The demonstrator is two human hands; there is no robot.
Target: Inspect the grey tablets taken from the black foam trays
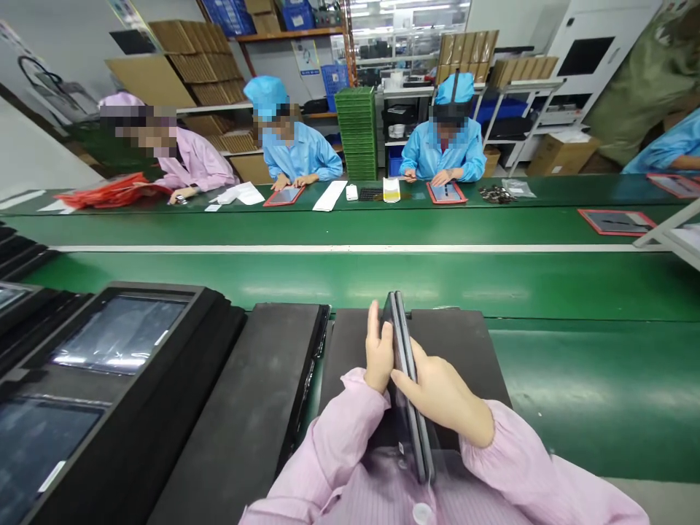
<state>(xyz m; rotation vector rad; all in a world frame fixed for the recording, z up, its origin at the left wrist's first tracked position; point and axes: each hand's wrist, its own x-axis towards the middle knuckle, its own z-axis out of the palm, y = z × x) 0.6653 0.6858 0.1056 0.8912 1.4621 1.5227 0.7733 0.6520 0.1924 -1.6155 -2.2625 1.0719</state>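
Observation:
I hold a thin dark tablet (405, 364) up on its edge over a black foam pad (464, 343) in front of me. My left hand (378, 357) lies flat against the tablet's left face, fingers pointing away from me. On the other side, my right hand (437, 394) presses the right face and edge with its fingers together. Both pink sleeves reach in from the bottom of the view.
A black foam tray (257, 394) and stacked trays holding screens (109, 343) lie to my left. The green conveyor belt (492, 281) runs across. Three people sit on the far side with red-framed tablets (445, 192), papers (329, 195) and a red pile (109, 193).

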